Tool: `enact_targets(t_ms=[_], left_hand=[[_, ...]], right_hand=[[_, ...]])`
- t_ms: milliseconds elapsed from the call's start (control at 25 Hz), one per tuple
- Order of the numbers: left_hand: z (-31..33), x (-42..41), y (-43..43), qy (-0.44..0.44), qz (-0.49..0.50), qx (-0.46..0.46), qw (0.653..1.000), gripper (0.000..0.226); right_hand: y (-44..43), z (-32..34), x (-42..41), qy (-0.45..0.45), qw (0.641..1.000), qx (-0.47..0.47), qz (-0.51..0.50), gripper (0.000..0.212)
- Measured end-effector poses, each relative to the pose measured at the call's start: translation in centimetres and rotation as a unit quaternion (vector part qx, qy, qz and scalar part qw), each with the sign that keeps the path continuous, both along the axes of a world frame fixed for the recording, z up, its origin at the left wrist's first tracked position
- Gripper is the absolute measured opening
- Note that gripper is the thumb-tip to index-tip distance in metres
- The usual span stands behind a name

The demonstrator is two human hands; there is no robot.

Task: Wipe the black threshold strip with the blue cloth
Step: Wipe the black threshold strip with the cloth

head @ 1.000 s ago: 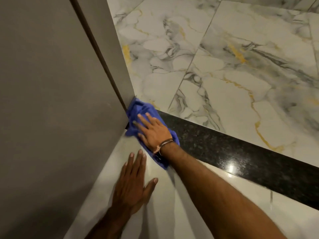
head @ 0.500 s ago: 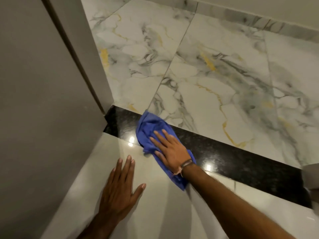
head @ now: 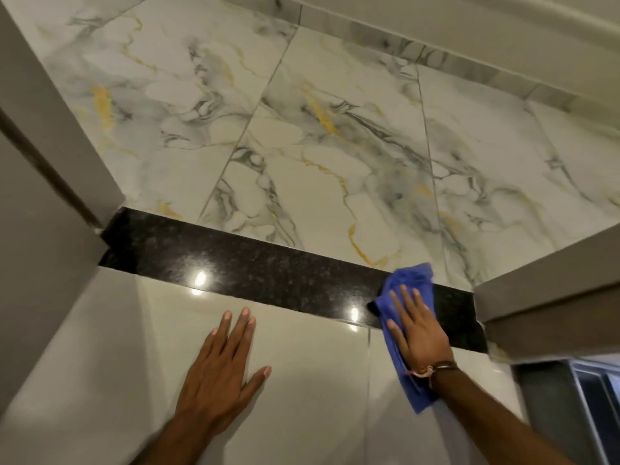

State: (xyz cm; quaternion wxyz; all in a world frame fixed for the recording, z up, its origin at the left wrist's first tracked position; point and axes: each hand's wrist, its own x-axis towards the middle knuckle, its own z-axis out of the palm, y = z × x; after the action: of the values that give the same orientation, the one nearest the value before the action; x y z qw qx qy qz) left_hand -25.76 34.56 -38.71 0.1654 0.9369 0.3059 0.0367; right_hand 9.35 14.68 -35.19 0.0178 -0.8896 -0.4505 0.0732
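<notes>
Head view looks down on a doorway floor, where a speckled, glossy black stone threshold strip (head: pixel 255 266) runs from the grey door frame on the left (head: pixel 50 182) to the grey frame on the right (head: pixel 550 290). Beyond it lie white marble-patterned floor tiles with grey and gold veins (head: pixel 302 129); nearer the camera is a plain pale glossy tile floor (head: pixel 302 380). The right hand (head: pixel 417 327), wearing a thin wrist band (head: pixel 436 367), lies flat with fingers extended and slightly spread, pressing down on a crumpled blue cloth (head: pixel 407 280) rather than gripping it. That cloth sits at the right end of the strip, close to the right frame, its far edge reaching the marble tile and its near tail trailing onto the pale tile under the wrist. The left hand (head: pixel 221 370) rests palm down on the pale tile, fingers straight and together, thumb out to the side, holding nothing, well apart from the cloth. Two bright light reflections show on the strip.
</notes>
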Motion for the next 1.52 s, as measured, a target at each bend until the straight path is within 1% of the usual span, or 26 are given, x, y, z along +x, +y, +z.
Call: enact_targets(t_ms=[40,80,120,200,240,360,400,520,560,680,720,800,840,920,960,1040,1080,1120,1200,1240,1280,1320,1360,1400,1440,1520], left_hand=[[0.0,0.6,-0.4,-0.001,-0.005,0.001,1.0,0.084],[0.1,1.3,-0.8,-0.004,-0.014,0.006,1.0,0.084],[0.1,2.0,-1.1,-0.005,-0.027,0.011,1.0,0.084],[0.1,3.7,-1.7,-0.001,-0.061,0.014,0.998,0.084],[0.1,4.6,-2.0,-0.002,-0.075,0.015,0.997,0.084],[0.3,7.0,-3.2,-0.008,-0.088,0.018,0.996,0.083],[0.5,7.5,-3.4,-0.007,-0.087,0.014,0.996,0.083],[0.5,7.4,-3.0,0.0,-0.091,0.004,0.996,0.082],[0.4,7.3,-2.8,0.0,-0.095,0.007,0.995,0.082],[0.5,6.7,-2.1,0.011,-0.096,0.009,0.995,0.082],[0.6,6.3,-1.7,0.011,-0.088,0.005,0.996,0.082],[0.6,5.4,-0.9,0.01,-0.067,0.006,0.998,0.082],[0.6,4.8,-0.5,0.013,-0.052,0.005,0.999,0.083],[0.6,3.2,0.5,0.014,-0.02,0.0,1.0,0.084],[0.5,2.4,1.1,0.015,-0.008,0.001,1.0,0.084],[0.6,0.2,2.5,0.026,0.01,0.009,1.0,0.083],[0.7,-1.0,3.2,0.031,0.024,0.014,0.999,0.083],[0.8,-2.3,3.7,0.036,0.039,0.017,0.998,0.083],[1.0,-4.8,4.9,0.042,0.067,0.015,0.997,0.084],[1.0,-5.8,5.5,0.043,0.081,0.015,0.996,0.084],[1.0,-6.8,6.0,0.047,0.094,0.016,0.994,0.084],[1.0,-7.7,6.5,0.055,0.107,0.019,0.993,0.085],[1.0,-8.6,7.0,0.064,0.121,0.023,0.99,0.086],[1.0,-9.4,7.4,0.071,0.135,0.027,0.988,0.087],[1.0,-10.1,7.7,0.079,0.147,0.027,0.986,0.089],[0.8,-11.2,8.2,0.087,0.166,0.031,0.982,0.092]], right_hand=[[-1.7,0.1,1.0,-0.013,0.997,-0.017,0.073,0.06],[-3.3,0.3,2.5,-0.014,0.996,-0.019,0.087,0.061],[-4.5,0.4,3.8,-0.003,1.0,-0.003,0.027,0.063],[-6.3,-0.1,5.5,0.011,0.986,0.036,-0.16,0.073],[-6.8,-0.6,5.5,0.008,0.979,0.044,-0.199,0.074],[-6.8,-1.2,5.0,0.005,0.977,0.041,-0.207,0.066],[-6.5,-1.0,4.9,0.006,0.981,0.048,-0.188,0.065],[-5.4,-0.7,3.6,0.014,0.999,0.033,-0.04,0.06],[-4.8,-0.8,3.0,0.007,0.999,0.032,-0.013,0.058],[-0.6,-0.9,0.6,0.004,0.991,0.057,-0.123,0.057],[1.2,-1.0,-0.9,0.002,0.993,0.052,-0.102,0.056],[4.6,-1.6,-3.7,-0.001,0.999,0.049,0.019,0.054],[6.3,-1.7,-5.0,0.003,0.998,0.057,0.031,0.053],[10.2,-1.5,-7.3,0.004,0.996,0.069,-0.052,0.054],[12.0,-1.3,-8.8,-0.002,0.997,0.06,-0.048,0.054],[15.6,-1.7,-12.5,0.002,0.995,0.056,0.087,0.054],[17.5,-1.6,-14.2,0.013,0.991,0.059,0.12,0.054],[19.5,-1.5,-15.4,0.028,0.993,0.064,0.096,0.054],[23.6,-1.6,-17.3,0.061,0.995,0.082,-0.022,0.053],[25.3,-1.5,-18.5,0.06,0.995,0.08,-0.021,0.054],[26.6,-1.6,-19.8,0.051,0.994,0.076,0.052,0.055],[27.8,-1.9,-21.3,0.034,0.982,0.06,0.173,0.055],[29.1,-1.8,-22.4,0.019,0.957,0.055,0.283,0.055],[30.5,-1.6,-23.1,0.02,0.938,0.058,0.341,0.054],[31.8,-1.6,-23.6,0.023,0.939,0.063,0.336,0.053],[33.7,-1.9,-24.4,0.044,0.979,0.075,0.183,0.052]])
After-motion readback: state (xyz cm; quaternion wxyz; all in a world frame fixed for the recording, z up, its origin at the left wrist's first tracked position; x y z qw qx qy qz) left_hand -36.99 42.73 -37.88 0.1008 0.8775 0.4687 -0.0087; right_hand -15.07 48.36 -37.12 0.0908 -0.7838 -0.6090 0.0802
